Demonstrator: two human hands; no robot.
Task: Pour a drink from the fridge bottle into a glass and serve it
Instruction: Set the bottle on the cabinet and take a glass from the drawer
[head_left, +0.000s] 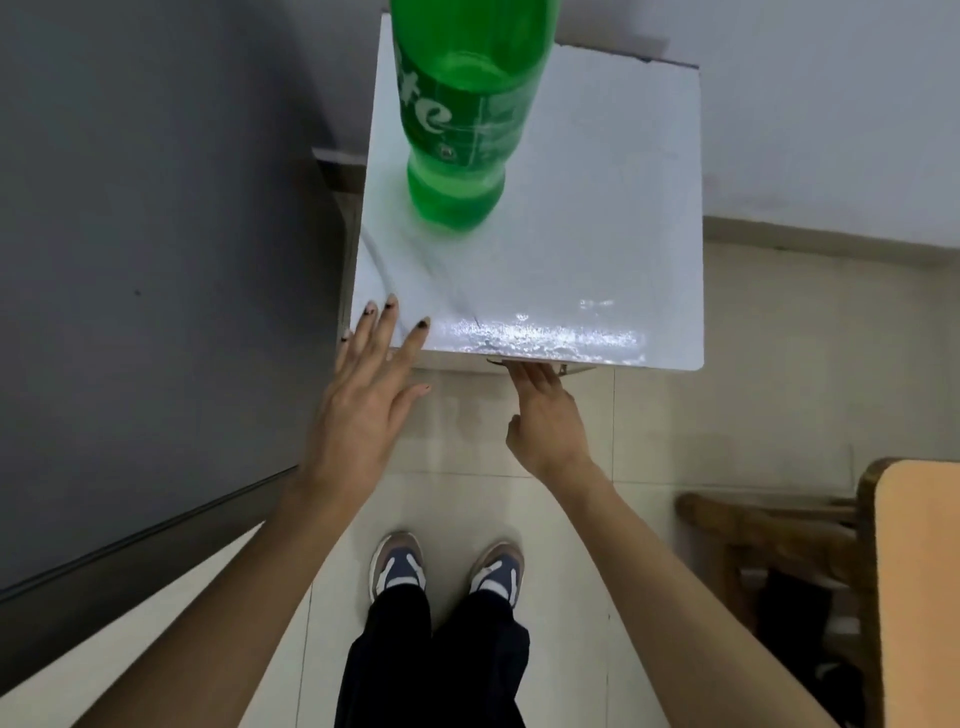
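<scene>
A tall green plastic bottle (462, 109) with a white-lettered label stands upright on the white top of a small fridge (571, 260); its cap is cut off by the frame's upper edge. My left hand (371, 384) is open, fingers spread, with the fingertips resting on the near left corner of the white top. My right hand (545, 415) reaches under the front edge of that top, and its fingertips are hidden beneath the edge. Neither hand touches the bottle. No glass is in view.
A dark grey panel (145, 260) fills the left side. A wooden chair (769, 525) and the corner of an orange table (919, 587) stand at the lower right. My shoes (447, 566) rest on pale floor tiles below the fridge.
</scene>
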